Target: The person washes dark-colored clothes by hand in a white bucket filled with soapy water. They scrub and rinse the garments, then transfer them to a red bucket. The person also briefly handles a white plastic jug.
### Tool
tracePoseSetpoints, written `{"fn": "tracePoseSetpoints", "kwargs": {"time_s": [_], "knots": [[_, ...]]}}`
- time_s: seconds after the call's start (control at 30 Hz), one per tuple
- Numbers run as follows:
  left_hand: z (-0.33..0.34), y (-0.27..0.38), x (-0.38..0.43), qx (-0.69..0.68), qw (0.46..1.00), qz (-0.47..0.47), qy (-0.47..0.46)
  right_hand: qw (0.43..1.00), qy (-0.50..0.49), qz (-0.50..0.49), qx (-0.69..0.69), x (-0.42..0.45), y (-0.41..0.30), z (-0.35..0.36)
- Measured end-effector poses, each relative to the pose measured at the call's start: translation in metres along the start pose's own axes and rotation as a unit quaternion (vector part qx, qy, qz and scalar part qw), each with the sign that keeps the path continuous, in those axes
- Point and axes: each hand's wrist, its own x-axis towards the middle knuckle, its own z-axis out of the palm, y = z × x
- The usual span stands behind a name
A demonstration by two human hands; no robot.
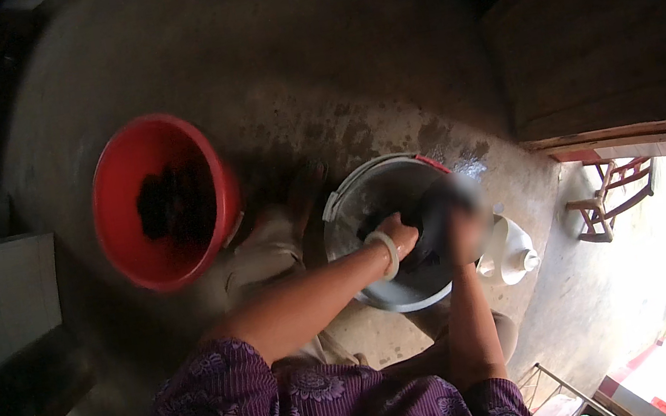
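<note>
A grey bucket with a pale rim and a wire handle with a red grip stands on the floor before me. Dark wet-looking cloth lies inside it. My left hand, with a pale bangle at the wrist, reaches into the bucket with its fingers closed on the dark cloth. My right hand is at the bucket's right side, beside a dark shape. Blur covers that hand and shape, so its grip is unclear.
Left of me, a red plastic tub contains dark cloth. A white plastic jug stands right of the bucket. Wet patches mark the concrete floor. Near the bright doorway is a wooden chair; a metal rack stands lower right.
</note>
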Motion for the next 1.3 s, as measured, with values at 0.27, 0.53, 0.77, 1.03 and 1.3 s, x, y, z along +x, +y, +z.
{"fn": "tracePoseSetpoints", "kwargs": {"time_s": [0.27, 0.53, 0.77, 1.03, 1.3], "knots": [[0.005, -0.03, -0.039, -0.843, 0.405, -0.262, 0.237, 0.98, -0.123, -0.151, 0.028, 0.039, -0.085, -0.043], [0.0, -0.054, -0.049, -0.879, 0.265, -0.227, 0.326, 0.986, -0.114, -0.103, 0.067, 0.065, -0.082, -0.043], [0.003, -0.06, -0.04, -0.922, -0.299, -0.083, 0.23, 0.831, -0.042, 0.327, 0.448, 0.002, 0.007, 0.009], [-0.005, -0.097, -0.114, -0.888, -0.425, -0.018, 0.174, 0.896, -0.117, 0.318, 0.288, -0.054, 0.048, 0.038], [0.022, -0.077, -0.092, -0.956, -0.002, -0.295, 0.005, 0.919, -0.297, 0.256, -0.024, -0.024, 0.041, 0.041]]}}
